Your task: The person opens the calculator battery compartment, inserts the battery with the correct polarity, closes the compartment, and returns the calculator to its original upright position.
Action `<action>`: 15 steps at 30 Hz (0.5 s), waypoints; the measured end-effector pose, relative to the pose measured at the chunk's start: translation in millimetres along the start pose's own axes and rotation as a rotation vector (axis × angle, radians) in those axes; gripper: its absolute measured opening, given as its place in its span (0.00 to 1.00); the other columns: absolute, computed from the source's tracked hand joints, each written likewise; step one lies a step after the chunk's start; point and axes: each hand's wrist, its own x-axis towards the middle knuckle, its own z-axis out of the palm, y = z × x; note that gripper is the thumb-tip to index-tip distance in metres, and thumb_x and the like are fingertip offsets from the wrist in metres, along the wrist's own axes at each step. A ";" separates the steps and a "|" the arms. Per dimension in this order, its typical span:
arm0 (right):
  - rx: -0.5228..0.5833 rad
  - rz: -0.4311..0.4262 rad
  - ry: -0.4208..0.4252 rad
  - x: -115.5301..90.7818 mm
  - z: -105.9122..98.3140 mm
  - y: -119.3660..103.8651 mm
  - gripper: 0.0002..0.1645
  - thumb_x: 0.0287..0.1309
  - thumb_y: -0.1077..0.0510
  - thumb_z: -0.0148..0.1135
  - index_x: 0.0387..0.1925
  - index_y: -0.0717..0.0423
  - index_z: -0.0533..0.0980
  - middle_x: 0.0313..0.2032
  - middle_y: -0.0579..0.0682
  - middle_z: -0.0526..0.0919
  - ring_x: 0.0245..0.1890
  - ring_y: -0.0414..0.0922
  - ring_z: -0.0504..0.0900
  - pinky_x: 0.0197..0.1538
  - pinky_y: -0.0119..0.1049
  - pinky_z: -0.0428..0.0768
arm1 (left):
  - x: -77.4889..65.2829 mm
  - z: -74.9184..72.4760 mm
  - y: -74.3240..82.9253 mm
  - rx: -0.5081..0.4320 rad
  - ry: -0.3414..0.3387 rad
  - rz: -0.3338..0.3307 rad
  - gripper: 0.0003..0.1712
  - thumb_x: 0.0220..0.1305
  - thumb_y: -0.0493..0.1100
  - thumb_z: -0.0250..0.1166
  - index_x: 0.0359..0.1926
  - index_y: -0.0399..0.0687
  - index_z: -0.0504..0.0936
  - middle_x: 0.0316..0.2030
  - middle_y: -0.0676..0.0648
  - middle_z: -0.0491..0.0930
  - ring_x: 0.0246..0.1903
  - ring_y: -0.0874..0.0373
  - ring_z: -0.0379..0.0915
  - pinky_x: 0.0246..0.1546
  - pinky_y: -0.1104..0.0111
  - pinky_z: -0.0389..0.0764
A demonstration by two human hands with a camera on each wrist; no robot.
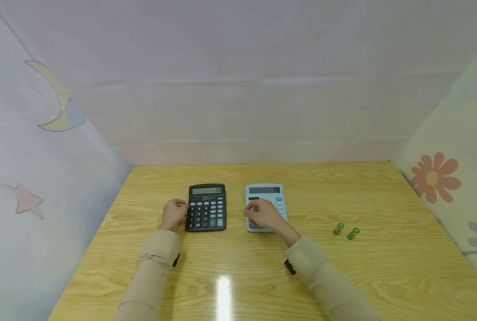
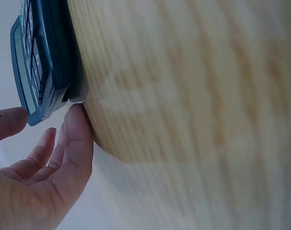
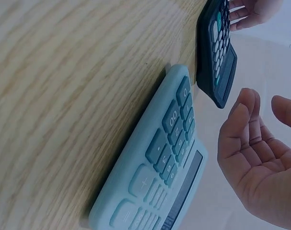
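Note:
A black calculator [image 1: 206,207] lies face up on the table, its display reading 158. My left hand [image 1: 174,214] is at its left edge; in the left wrist view the thumb [image 2: 8,123] is by its top rim and a fingertip [image 2: 78,115] is low against its side. Right of it lies a light blue calculator [image 1: 265,196], with digits on its display. My right hand [image 1: 264,214] hovers over the blue keys and hides part of them. In the right wrist view its fingers [image 3: 241,134] are loosely bent, apart from the thumb, with nothing between them.
Two green batteries [image 1: 339,229] lie on the wooden table [image 1: 222,263], right of the blue calculator. A pale cloth backdrop [image 1: 238,111] stands behind the table. Printed side cloths flank it, with a moon [image 1: 58,98] at left and a red flower [image 1: 435,178] at right.

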 end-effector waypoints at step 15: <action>0.145 0.141 -0.023 24.1 21.4 -10.0 0.15 0.61 0.60 0.54 0.44 0.68 0.75 0.31 0.62 0.81 0.27 0.54 0.81 0.29 0.41 0.79 | 4.2 3.2 -2.4 0.027 -0.052 -0.039 0.19 0.61 0.31 0.54 0.54 0.34 0.72 0.39 0.36 0.75 0.23 0.58 0.71 0.15 0.69 0.72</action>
